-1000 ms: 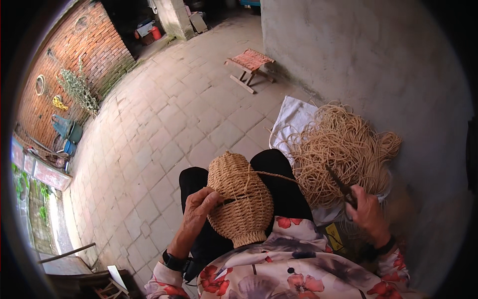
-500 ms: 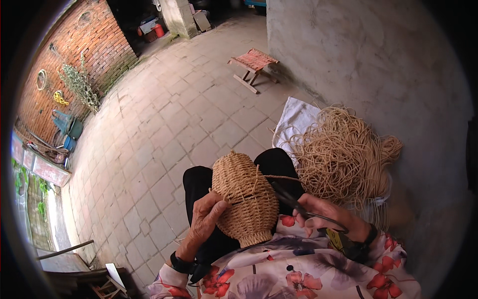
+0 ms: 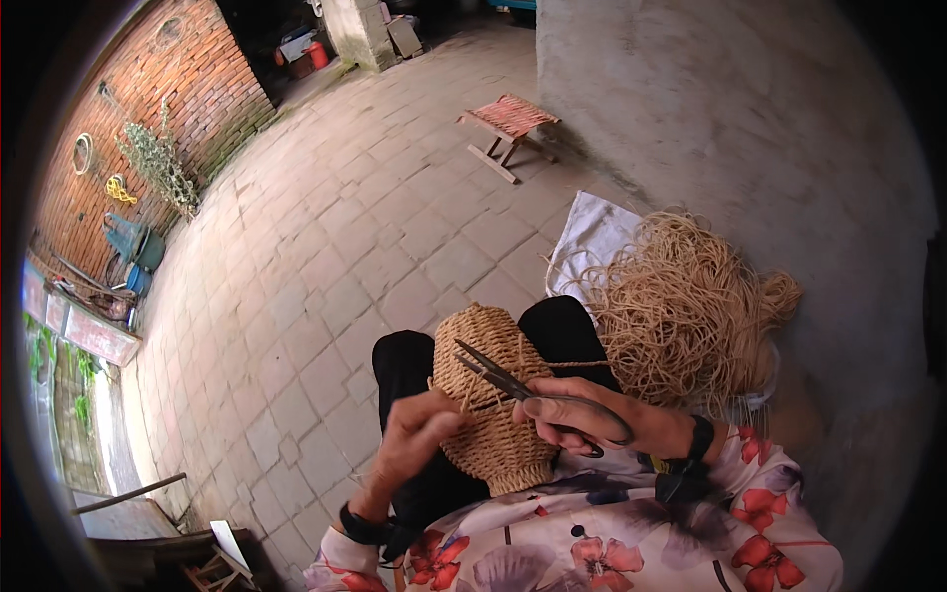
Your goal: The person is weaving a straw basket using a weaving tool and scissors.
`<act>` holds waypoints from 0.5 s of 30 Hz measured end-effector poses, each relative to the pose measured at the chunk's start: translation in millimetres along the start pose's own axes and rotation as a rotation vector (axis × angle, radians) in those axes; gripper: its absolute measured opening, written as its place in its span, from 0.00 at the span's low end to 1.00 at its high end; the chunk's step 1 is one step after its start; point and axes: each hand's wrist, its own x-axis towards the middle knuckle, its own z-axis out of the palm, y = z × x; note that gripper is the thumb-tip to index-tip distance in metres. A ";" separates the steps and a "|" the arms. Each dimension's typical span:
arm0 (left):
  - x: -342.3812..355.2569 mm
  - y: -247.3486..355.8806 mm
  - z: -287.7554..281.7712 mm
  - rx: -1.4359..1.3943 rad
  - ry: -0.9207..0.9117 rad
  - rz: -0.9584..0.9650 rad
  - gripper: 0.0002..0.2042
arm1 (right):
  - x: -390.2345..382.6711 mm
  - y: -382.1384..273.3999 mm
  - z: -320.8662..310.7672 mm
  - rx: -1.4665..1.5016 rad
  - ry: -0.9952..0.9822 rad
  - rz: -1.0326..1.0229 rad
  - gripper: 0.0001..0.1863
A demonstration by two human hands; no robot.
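Note:
A woven straw-coloured basket with a rounded body and narrower neck lies across my lap, its neck toward me. A dark slit crosses the weave at its middle. My left hand is closed at the basket's left side, thumb and finger pinching a short cord end by the slit. In my right hand are dark metal scissors, their blades parted and pointing up left over the basket. My fingers wrap the handle loops. From the basket's right side a twisted cord runs toward my knee.
A big tangled heap of tan cord lies on a white cloth to the right, beside a grey wall. Further ahead stands a low folding stool on the paved floor. A brick wall rises at far left.
My right hand has brought the scissors left, from beside the basket to over it, and the blades now show parted. My left hand stays at the basket's left side. The view has shifted slightly.

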 end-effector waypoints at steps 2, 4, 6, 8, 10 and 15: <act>2.7 -16.9 -37.7 -0.241 0.092 -0.077 0.24 | 1.6 7.6 1.4 0.032 -0.105 -0.093 0.24; 38.0 1.7 -70.9 -0.097 0.146 -0.189 0.23 | 1.4 11.1 3.8 -0.012 -0.104 -0.064 0.23; 71.3 57.1 -76.9 0.124 -0.107 -0.221 0.18 | 2.4 13.7 4.8 -0.059 -0.096 0.018 0.20; 104.8 79.3 -73.0 0.193 -0.522 -0.179 0.15 | 5.1 24.3 7.2 -0.127 -0.068 -0.075 0.20; 128.6 104.0 -42.7 0.253 -0.763 -0.255 0.14 | 4.4 23.6 4.0 -0.178 -0.028 -0.180 0.19; 130.5 82.6 5.6 0.197 -0.975 -0.271 0.13 | 4.1 28.3 1.5 -0.462 0.037 -0.324 0.23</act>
